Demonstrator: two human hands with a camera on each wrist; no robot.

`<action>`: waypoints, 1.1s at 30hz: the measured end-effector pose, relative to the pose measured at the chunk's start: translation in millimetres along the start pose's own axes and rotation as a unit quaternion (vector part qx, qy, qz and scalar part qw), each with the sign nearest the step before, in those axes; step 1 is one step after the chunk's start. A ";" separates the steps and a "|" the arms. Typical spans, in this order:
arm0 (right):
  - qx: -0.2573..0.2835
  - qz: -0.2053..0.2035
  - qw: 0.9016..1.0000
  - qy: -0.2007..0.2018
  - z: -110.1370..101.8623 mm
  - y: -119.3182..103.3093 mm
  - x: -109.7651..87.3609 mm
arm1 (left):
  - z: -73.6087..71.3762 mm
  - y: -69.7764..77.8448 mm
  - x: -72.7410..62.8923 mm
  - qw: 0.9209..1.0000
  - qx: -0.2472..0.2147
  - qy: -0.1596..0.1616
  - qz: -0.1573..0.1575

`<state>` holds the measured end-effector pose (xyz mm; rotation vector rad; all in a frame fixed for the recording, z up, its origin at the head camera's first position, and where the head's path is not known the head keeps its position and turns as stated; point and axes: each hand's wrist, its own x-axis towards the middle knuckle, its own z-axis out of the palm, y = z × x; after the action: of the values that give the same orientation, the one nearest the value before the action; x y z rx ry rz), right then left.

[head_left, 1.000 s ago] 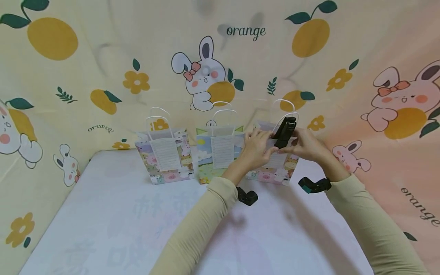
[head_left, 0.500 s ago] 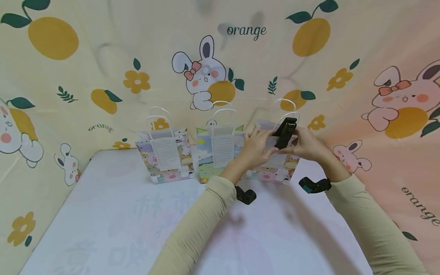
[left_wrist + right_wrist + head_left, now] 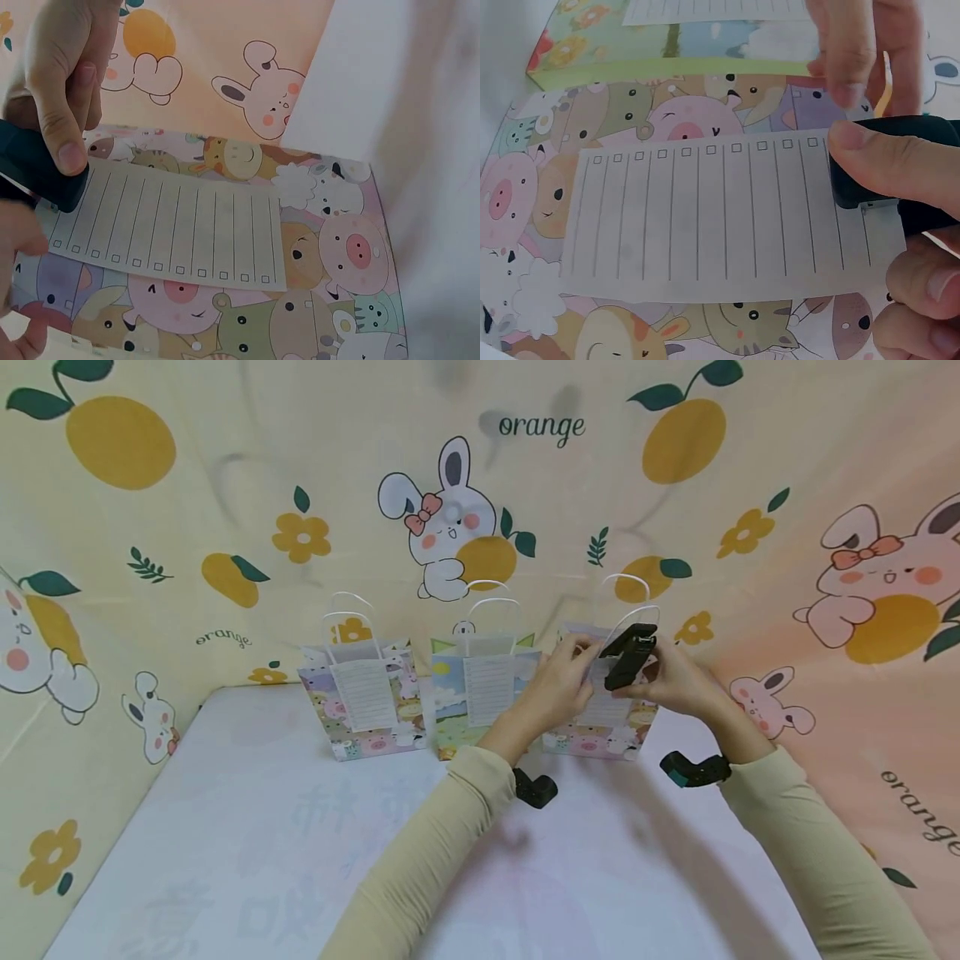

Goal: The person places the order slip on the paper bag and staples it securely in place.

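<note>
My right hand grips a black stapler, thumb pressed on its head in the right wrist view. The stapler sits over the top edge of the right-hand paper bag, overlapping one end of a lined checklist slip on the bag's animal-print front. My left hand is at the bag's upper left, beside the stapler. In the left wrist view, this left hand has thumb and finger apart, with nothing visible between them. The jaws' inner side is hidden behind the bag.
A middle bag with a landscape print and a left bag with animals stand in the same row, each with a slip on its front. A patterned cloth hangs behind the white table.
The left thumb and fingers have drawn away from the stapler. The stapler and right hand have shifted slightly right and tilted more. The view has moved a little.
</note>
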<state>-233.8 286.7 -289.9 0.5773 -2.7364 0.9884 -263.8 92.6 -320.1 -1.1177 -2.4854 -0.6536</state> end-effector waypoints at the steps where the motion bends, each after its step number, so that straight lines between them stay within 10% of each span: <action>1: 0.002 0.002 1.000 0.001 -0.2 0.4 -0.9 | 0.6 0.2 0.2 1.000 0.006 0.012 0.005; 10: -0.026 -0.023 0.999 0.038 2.9 4.3 -7.9 | 6.0 3.8 4.5 0.993 0.075 0.086 0.031; 23: 0.032 0.044 0.996 -0.065 -16.1 0.3 -5.8 | 8.0 10.7 5.7 0.990 0.121 0.069 0.013; 33: 0.028 0.034 0.999 -0.030 -23.7 -2.4 -7.2 | 8.0 11.1 4.6 0.990 0.127 0.069 0.004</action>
<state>-225.5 302.5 -272.6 0.5350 -2.8057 1.0821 -259.2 106.1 -321.7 -0.9543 -2.3640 -0.3834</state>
